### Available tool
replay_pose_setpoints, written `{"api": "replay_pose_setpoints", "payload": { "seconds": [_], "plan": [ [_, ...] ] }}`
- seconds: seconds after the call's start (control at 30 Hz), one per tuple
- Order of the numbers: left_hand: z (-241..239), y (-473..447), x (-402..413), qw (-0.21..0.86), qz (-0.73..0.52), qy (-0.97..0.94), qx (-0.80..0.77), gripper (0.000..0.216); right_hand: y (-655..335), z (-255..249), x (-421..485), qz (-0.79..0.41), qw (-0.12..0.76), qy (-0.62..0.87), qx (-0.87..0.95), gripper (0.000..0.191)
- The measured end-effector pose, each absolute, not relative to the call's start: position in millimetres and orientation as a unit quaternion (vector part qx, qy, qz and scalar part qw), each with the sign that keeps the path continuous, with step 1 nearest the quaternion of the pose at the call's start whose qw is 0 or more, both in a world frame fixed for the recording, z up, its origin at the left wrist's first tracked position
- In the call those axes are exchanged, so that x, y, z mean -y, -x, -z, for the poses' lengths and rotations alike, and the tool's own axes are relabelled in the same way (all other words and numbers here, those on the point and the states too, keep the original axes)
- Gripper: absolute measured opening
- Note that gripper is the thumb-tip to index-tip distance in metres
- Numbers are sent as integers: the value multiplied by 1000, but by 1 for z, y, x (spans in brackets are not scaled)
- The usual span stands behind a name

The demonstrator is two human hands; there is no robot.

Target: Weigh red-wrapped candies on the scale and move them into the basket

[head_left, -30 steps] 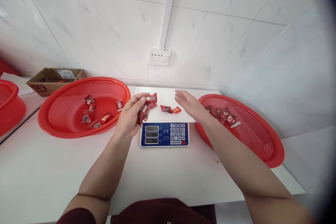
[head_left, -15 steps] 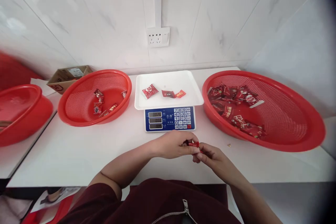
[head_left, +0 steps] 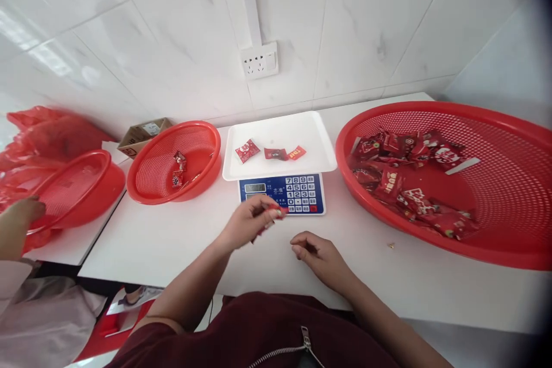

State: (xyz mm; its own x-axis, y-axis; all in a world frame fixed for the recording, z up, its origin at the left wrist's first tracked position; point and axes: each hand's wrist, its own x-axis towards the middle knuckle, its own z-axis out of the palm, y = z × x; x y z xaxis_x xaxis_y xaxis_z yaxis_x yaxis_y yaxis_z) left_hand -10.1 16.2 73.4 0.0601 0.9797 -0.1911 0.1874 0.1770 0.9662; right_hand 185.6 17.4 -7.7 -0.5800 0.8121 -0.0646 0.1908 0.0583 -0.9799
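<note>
My left hand (head_left: 249,222) is closed on small red wrapped packets (head_left: 278,212), just in front of the scale's keypad. My right hand (head_left: 319,256) hovers over the white table a little to the right, fingers curled in toward the thumb, with nothing visible in them. The blue digital scale (head_left: 282,191) carries a white tray (head_left: 241,129). On this tray lie a patterned red packet (head_left: 247,150), a dark red packet (head_left: 275,154) and a smaller bright red one (head_left: 296,152).
A large red basket (head_left: 509,184) with several red packets stands at right. A smaller red basket (head_left: 146,175) holds a few packets at left. Behind it sits a cardboard box (head_left: 142,135). At far left, another person's hand (head_left: 26,211) reaches over a red basket (head_left: 107,192).
My hands have separated: the left moved left with the red packets, the right let go and drew slightly aside. The view shifted, and another person's arm came in at far left.
</note>
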Motion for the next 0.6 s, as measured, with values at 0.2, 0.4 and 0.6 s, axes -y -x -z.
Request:
{"api": "replay_pose_setpoints", "payload": {
  "seconds": [0.2,0.4,0.6],
  "plan": [
    [-101,44,-64,298,-469,-550,-624,25,-187,7,-15,-547,281,367,698,23],
    [-102,44,-92,221,-430,-583,-653,26,-189,6,-18,-535,304,373,694,23],
    [-109,28,-81,285,-400,-600,-631,29,-186,10,-16,-536,330,375,681,21]
  ]
}}
